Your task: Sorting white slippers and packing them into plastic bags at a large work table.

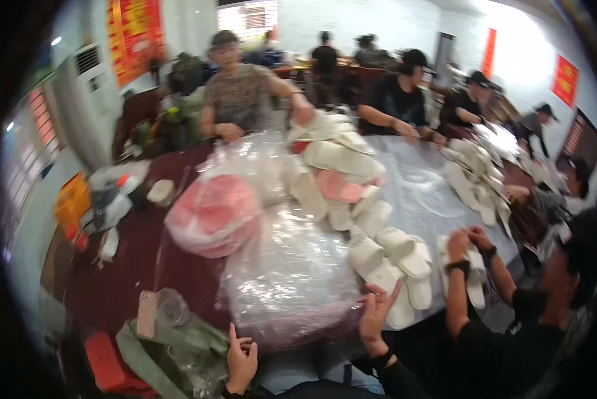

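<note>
My left hand (241,362) rests at the table's near edge, fingers loosely curled and one raised, holding nothing, just below a big clear plastic bag (288,272) of white slippers. My right hand (377,311) is open with spread fingers, touching the right side of that bag next to loose white slippers (391,256). A second bag with pink slippers (213,214) lies further left. A heap of white and pink slippers (338,169) fills the table's middle.
A person in black at my right (511,312) handles slippers with both hands. Other people sit around the far side of the dark red table (122,279). A green strap and clear plastic (179,339) lie at my left. Clutter sits at the left table edge.
</note>
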### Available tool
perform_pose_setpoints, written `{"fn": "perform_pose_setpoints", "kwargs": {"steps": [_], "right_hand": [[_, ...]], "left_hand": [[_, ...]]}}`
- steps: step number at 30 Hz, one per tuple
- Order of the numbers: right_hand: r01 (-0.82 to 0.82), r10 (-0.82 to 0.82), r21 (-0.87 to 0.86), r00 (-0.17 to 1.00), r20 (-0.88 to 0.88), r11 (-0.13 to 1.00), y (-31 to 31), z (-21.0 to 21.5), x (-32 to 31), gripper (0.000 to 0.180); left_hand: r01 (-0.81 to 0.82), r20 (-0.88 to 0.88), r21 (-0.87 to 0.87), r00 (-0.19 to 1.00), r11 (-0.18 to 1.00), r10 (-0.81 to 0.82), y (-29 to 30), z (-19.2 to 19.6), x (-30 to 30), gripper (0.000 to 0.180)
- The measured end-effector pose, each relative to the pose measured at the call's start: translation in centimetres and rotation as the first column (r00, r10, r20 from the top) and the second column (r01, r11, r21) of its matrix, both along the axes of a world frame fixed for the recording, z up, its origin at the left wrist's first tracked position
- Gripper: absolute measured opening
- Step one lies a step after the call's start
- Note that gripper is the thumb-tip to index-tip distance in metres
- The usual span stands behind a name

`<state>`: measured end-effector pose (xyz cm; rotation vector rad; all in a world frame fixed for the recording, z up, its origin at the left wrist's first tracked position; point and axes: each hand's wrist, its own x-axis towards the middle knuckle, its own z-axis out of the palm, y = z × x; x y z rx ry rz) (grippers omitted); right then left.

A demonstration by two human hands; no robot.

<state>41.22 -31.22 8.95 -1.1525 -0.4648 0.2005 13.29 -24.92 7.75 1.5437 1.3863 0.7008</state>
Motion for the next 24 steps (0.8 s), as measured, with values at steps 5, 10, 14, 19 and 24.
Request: {"fn": "perform_pose_setpoints", "kwargs": {"steps": [5, 10, 14, 19, 24], "right_hand": [[-0.398, 0.534, -0.456, 0.817, 0.219, 0.796, -0.3, -3.4, -2.7, 0.051], [-0.636, 0.746, -0.486, 0.664, 0.05, 0.599, -0.9, -4.6, -8.0, 0.048], [-0.688, 0.798, -0.463, 0.598, 0.076, 0.559, -0.9, -3.4, -9.0, 0.049], [-0.731, 0.817, -0.449, 0.576, -0.004, 0.514, -0.7, -3.2, -9.1, 0.049], [-0.692, 0.774, -0.448, 0.633, -0.001, 0.566, -1.0, -3.5, -7.9, 0.049]], "left_hand": [[-0.346, 0.062, 0.102, 0.938, 0.933, 0.341, 1.6, -2.1, -5.6, 0.087], [-0.473, 0.21, 0.36, 0.881, 0.804, 0.424, 4.4, -2.3, -8.2, 0.085], [-0.48, -0.01, 0.219, 0.87, 0.85, 0.494, 5.4, 0.8, -8.0, 0.089], [-0.477, -0.087, 0.144, 0.867, 0.867, 0.491, 4.7, 0.3, -9.3, 0.091], [-0.455, -0.103, 0.176, 0.873, 0.873, 0.476, 5.0, 0.1, -7.1, 0.092]]}}
